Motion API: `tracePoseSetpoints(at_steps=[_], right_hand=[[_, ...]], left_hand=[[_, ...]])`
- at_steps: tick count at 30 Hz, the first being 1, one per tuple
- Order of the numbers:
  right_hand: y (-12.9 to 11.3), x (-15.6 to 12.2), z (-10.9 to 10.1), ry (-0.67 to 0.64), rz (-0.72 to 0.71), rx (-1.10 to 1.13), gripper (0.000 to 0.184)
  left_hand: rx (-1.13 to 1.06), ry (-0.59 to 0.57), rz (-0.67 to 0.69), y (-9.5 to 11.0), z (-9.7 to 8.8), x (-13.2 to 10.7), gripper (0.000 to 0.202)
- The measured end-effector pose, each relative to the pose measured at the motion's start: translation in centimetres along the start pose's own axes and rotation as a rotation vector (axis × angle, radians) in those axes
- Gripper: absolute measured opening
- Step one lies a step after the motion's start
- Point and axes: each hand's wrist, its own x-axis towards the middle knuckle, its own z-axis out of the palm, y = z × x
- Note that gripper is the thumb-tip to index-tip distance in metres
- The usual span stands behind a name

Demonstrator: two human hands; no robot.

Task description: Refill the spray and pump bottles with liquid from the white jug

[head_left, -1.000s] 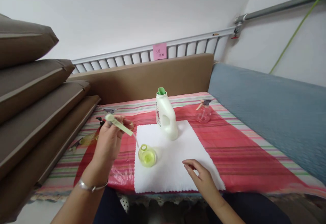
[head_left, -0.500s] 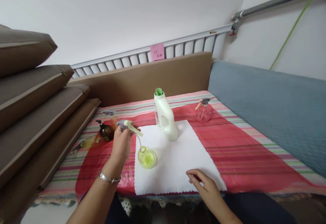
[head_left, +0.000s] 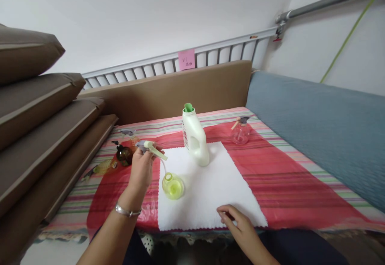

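Note:
My left hand (head_left: 141,170) is closed round a grey and pale-green spray trigger head (head_left: 149,147), held just above and left of a small round yellow-green bottle (head_left: 173,185). The head's thin tube hangs down to the bottle's open neck. The bottle stands on a white cloth (head_left: 207,186). My right hand (head_left: 237,225) rests at the cloth's near edge with fingers curled, and I cannot make out anything in it. A white jug with a green spout (head_left: 195,138) stands at the cloth's far edge.
A clear spray bottle (head_left: 240,131) stands at the back right on the red striped cover (head_left: 288,184). Dark and amber bottles (head_left: 124,153) sit at the back left. Brown cushions (head_left: 39,128) are stacked on the left; a blue mattress (head_left: 325,128) lies to the right.
My left hand has carried the trigger head rightward and down until its tube reaches the yellow-green bottle's neck. My right hand has slid back toward the cloth's near edge.

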Motion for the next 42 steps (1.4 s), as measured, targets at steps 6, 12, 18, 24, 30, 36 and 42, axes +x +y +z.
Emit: tracePoseSetpoints(at_steps=[6,12,18,24,30,36,42], right_hand=[[-0.4,-0.1,-0.2,0.006,0.020,0.016,0.029],[-0.8,-0.1,0.1,0.003,0.010,0.005,0.027],[-0.8,0.1,0.7,-0.026,0.001,0.016,0.028],[-1.9,0.9,2.0,-0.077,-0.038,0.007,0.013],[-4.8,5.1,5.8,-0.137,-0.070,-0.131,0.047],[-6.5,9.1,10.9,-0.154,-0.113,-0.184,0.093],[-6.0,10.8,13.1,-0.116,-0.153,-0.208,0.095]], left_hand=[[0.077,-0.044,-0.019,-2.0,-1.0,-0.7,0.017],[0.361,-0.127,-0.039,-7.0,-3.1,-2.9,0.024],[0.466,-0.177,-0.037,-10.6,-4.4,-4.3,0.023],[0.472,-0.218,-0.012,-11.5,-5.0,-4.0,0.019],[0.438,-0.213,-0.018,-12.4,-5.2,-3.7,0.017],[0.413,-0.170,-0.013,-13.1,-5.9,-3.5,0.018],[0.345,-0.133,-0.017,-13.0,-7.1,-3.1,0.019]])
